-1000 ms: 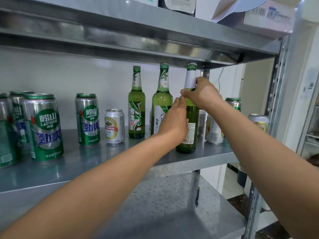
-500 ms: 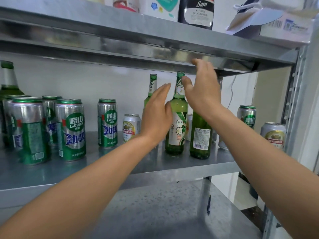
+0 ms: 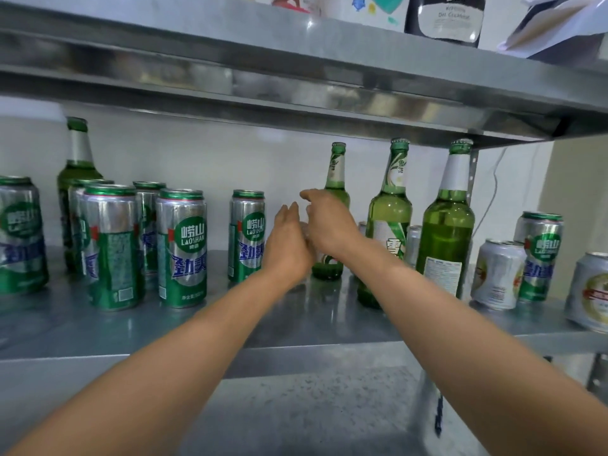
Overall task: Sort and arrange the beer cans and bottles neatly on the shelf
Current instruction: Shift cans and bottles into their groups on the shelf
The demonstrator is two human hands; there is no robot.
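Note:
My left hand [image 3: 287, 248] and my right hand [image 3: 330, 225] meet in front of the shelf [image 3: 296, 327], between a tall green-and-silver Laoshan can [image 3: 246, 235] and a slim green bottle [image 3: 336, 179]. A sliver of a small pale can [image 3: 304, 232] shows between the hands; the rest is hidden. My left fingers point up, straight. My right fingers reach left over the can, loosely bent. I see no grip on anything. Two more green bottles [image 3: 391, 209] [image 3: 449, 225] stand to the right.
Several tall Laoshan cans [image 3: 181, 248] and another green bottle [image 3: 76, 159] crowd the left. At the right stand short silver cans [image 3: 497, 278] [image 3: 592, 291] and a tall can [image 3: 539, 255]. The upper shelf [image 3: 296, 77] hangs low over the bottle caps. A lower shelf [image 3: 296, 416] lies below.
My right hand let go of the white-necked bottle. Both hands opened, then moved left and down to the small can beside the slim bottle. The view shifted left.

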